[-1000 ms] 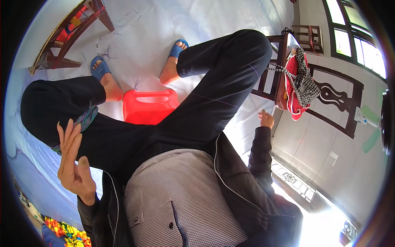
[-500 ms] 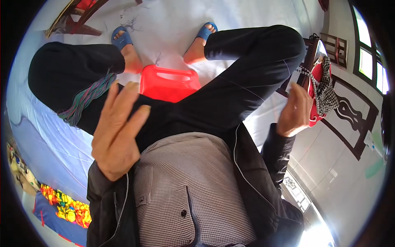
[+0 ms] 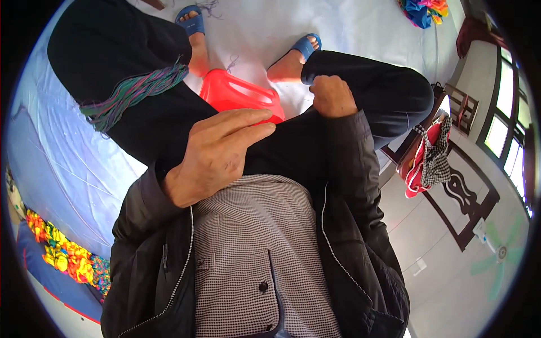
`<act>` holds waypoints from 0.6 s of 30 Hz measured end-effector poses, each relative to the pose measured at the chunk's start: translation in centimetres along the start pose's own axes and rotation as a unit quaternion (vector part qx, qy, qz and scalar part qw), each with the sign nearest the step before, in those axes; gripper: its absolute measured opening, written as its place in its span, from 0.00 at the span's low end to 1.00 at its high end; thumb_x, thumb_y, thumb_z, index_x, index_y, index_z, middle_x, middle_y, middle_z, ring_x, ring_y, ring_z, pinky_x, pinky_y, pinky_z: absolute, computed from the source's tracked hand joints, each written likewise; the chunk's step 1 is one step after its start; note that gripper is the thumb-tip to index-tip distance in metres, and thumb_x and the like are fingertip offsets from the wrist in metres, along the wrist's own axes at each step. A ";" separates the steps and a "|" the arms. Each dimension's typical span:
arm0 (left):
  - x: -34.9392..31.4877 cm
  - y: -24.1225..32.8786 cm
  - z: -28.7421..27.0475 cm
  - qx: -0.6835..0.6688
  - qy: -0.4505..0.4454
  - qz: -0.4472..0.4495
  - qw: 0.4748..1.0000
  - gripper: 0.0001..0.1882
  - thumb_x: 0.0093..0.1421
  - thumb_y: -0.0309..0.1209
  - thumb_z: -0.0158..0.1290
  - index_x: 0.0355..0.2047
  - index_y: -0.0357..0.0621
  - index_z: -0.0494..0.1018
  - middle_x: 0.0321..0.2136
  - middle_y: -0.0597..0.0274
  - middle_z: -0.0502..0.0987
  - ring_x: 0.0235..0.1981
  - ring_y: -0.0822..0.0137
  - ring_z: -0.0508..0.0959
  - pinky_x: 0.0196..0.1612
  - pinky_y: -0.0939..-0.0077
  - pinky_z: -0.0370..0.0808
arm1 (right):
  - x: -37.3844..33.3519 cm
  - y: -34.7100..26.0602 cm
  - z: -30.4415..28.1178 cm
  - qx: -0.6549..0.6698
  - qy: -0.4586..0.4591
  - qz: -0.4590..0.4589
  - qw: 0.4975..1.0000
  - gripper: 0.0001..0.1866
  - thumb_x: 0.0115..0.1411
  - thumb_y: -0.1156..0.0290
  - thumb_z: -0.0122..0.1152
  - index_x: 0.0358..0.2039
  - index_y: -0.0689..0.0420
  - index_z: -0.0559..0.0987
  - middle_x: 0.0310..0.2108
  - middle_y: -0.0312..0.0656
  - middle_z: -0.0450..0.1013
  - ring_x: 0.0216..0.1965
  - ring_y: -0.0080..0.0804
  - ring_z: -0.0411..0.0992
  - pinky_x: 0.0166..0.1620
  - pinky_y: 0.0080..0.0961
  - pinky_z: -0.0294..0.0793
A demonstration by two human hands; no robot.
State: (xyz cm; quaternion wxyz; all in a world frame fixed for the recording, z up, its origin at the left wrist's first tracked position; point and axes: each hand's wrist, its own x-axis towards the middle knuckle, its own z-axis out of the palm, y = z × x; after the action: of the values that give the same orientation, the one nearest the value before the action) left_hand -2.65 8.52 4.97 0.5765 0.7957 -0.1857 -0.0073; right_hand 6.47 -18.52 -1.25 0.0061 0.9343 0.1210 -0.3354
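Observation:
My left hand (image 3: 217,153) is above my lap, left of centre, its fingertips drawn together in a pinch pointing right. Whatever lies between those tips, if anything, is too small to see. Closed into a fist, my right hand (image 3: 333,97) is over my right thigh, its palm side hidden. A bundle of green, purple and pink threads (image 3: 138,93) lies across my left thigh. Between my legs sits a red plastic piece (image 3: 222,93) with a long slot near its far edge, partly covered by my trousers.
Loose thread scraps (image 3: 208,7) lie on the pale floor sheet. Colourful bunched fabric (image 3: 65,250) is at the lower left, with another bright bundle (image 3: 422,11) at the far right. A wooden chair (image 3: 470,197) stands right, near a red bag with checked cloth (image 3: 431,160).
My left hand has swung right toward the middle, and its spread fingers have come together. My right hand has moved left over my thigh and closed into a fist. The view has shifted.

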 end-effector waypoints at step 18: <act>-1.9 -3.4 1.4 -0.014 0.037 -0.020 0.999 0.20 0.49 0.12 0.56 0.44 0.36 0.82 0.42 0.53 0.84 0.41 0.55 0.85 0.43 0.67 0.84 | 5.1 3.1 2.1 0.223 -0.156 -0.014 0.962 0.08 0.56 0.74 0.69 0.33 0.66 0.84 0.23 0.45 0.80 0.27 0.28 0.81 0.32 0.25 0.78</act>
State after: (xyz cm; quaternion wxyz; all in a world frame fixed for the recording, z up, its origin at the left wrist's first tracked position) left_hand -3.77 8.74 0.95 0.5942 0.7905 -0.1481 0.0083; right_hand 9.64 -20.64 -6.29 -0.1883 0.8462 0.0540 -0.4955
